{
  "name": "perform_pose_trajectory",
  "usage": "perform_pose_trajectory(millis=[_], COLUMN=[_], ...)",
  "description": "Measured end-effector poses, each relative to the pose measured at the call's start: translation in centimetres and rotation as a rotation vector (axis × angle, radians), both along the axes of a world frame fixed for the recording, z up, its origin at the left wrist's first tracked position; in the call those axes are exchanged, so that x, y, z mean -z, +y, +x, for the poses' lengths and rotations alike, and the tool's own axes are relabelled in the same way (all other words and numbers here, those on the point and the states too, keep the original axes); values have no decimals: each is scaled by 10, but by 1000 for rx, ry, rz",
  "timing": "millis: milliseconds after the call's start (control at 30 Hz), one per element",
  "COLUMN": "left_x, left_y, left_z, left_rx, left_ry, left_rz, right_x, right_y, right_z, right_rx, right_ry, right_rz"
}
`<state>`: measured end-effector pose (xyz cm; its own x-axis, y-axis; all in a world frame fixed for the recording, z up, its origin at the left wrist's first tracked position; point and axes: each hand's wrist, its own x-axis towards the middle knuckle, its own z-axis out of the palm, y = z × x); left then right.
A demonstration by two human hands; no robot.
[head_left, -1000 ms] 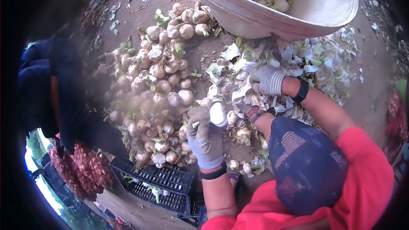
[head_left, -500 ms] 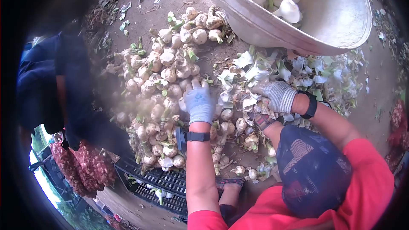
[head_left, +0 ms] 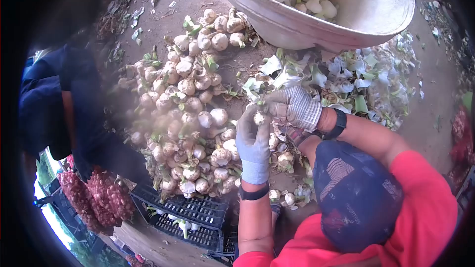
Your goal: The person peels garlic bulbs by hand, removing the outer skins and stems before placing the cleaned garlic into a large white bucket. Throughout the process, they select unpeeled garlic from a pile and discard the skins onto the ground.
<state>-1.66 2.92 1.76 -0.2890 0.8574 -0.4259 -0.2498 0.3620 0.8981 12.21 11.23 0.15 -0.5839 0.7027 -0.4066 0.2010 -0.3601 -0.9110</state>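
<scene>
My left hand point(head_left: 254, 141), in a pale grey glove, is closed around a small whitish bulb point(head_left: 259, 117) whose roots face up. My right hand point(head_left: 295, 107), in a striped grey glove, has its fingertips pressed together at the top of that bulb; whether it grips the bulb's stem or something else is hidden. To the left of both hands lies a large heap of dirty white bulbs point(head_left: 186, 87) with cut green stems. Peeled leaves and skins point(head_left: 361, 83) are scattered behind and right of my right hand.
A white tub point(head_left: 376, 22) holding clean white bulbs point(head_left: 316, 0) stands at the top. Black crates point(head_left: 185, 206) are at lower left, beside red mesh sacks point(head_left: 101, 200). Another person in dark clothing point(head_left: 84, 99) is at the left. A capped head point(head_left: 356, 193) shows at lower right.
My left hand has come away from the heap and right with a bulb in it. My right hand has moved left to meet it. The loose bulb inside the tub has settled among the others.
</scene>
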Motion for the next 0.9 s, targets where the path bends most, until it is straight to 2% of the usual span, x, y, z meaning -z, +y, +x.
perform_pose_trajectory(millis=[33, 100, 167, 233, 267, 300, 367, 400, 467, 500, 567, 700, 733, 800, 900], left_x=[2, 7, 25, 20, 14, 12, 9, 7, 5, 4, 1, -3, -3, -5, -10], left_y=[-3, -9, -9, -2, 1, 3, 6, 7, 10, 10, 8, 9, 8, 7, 8], left_z=[1, 2, 3, 4, 4, 3, -2, -3, -6, -8, -11, -2, -2, -1, 0], left_rx=[-2, 222, 157, 115, 145, 146, 198, 200, 133, 132, 239, 178, 196, 216, 246], left_ry=[-9, 605, 538, 582, 663, 661, 739, 739, 468, 468, 473, 635, 687, 738, 741], left_rz=[-1, 154, 185, 170, 204, 203, 268, 267, 275, 275, 258, 393, 442, 489, 449], right_x=[1, -2, -11, -21, -11, -14, -24, -20, -21, -22, -24, -22, -17, -8, -20], right_y=[0, 4, 9, 9, 5, 7, 14, 13, 11, 10, 12, 13, 12, 7, 5], right_z=[2, 4, 3, 3, 2, 1, 1, 1, 4, 5, 8, 10, 11, 13, 16], right_rx=[79, 43, 10, -55, -18, -18, -73, -74, -68, -63, -65, -55, -53, -41, -48], right_ry=[107, 49, -1, 41, 45, 43, -235, -213, -163, -113, -70, 112, 113, 34, 10], right_rz=[-165, -186, -199, -173, -24, -26, -95, -42, -15, 12, 2, -69, -67, -236, -123])
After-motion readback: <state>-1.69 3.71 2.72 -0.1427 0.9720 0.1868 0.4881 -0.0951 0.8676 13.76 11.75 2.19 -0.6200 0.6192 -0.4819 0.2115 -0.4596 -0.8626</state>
